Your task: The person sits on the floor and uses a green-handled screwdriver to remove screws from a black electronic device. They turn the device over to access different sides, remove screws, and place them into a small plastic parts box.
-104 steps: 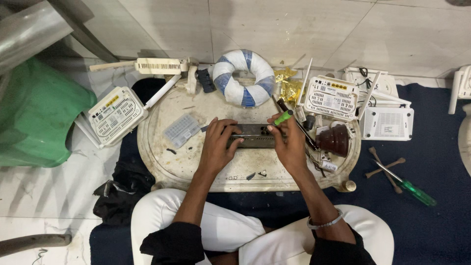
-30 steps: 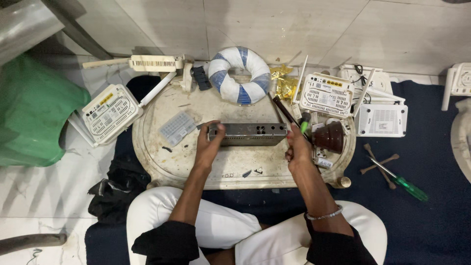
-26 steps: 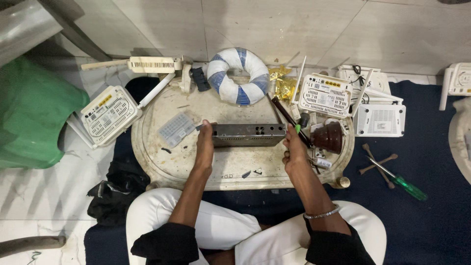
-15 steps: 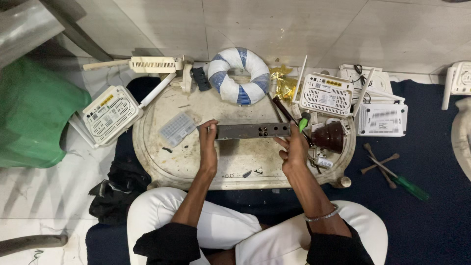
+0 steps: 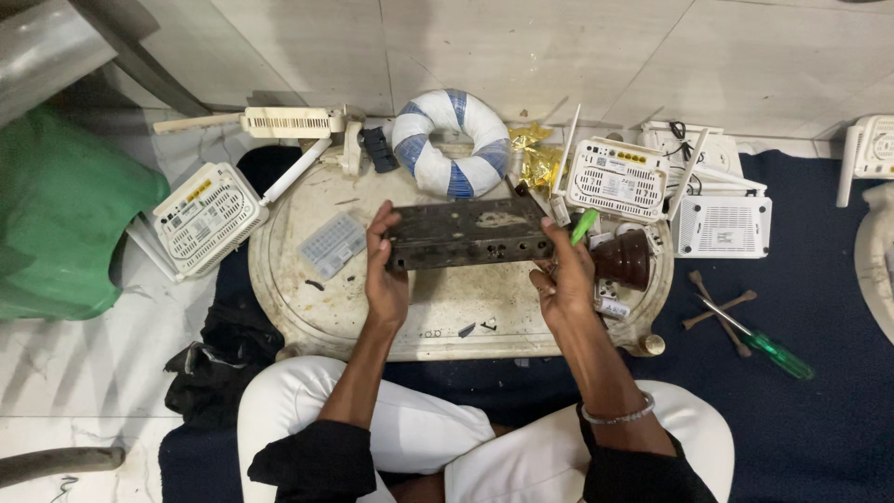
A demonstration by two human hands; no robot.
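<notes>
A: While the left hand (image 5: 386, 279) clamps the left end of the box (image 5: 467, 233), fingers wrapped over its edge, how should the grip go?
B: Judged sound if both ends stay level; the right hand (image 5: 564, 279) pinches the right end, also pinning a green tool (image 5: 584, 225). The dark box sits raised above the tray (image 5: 307, 317), tilted toward the person.
A: Count, left to right?
B: One green bag (image 5: 65, 224); five white routers seen, the first (image 5: 207, 217) at left; one ring (image 5: 452, 142); one brown cup (image 5: 626, 258); one screwdriver (image 5: 764, 340).
</notes>
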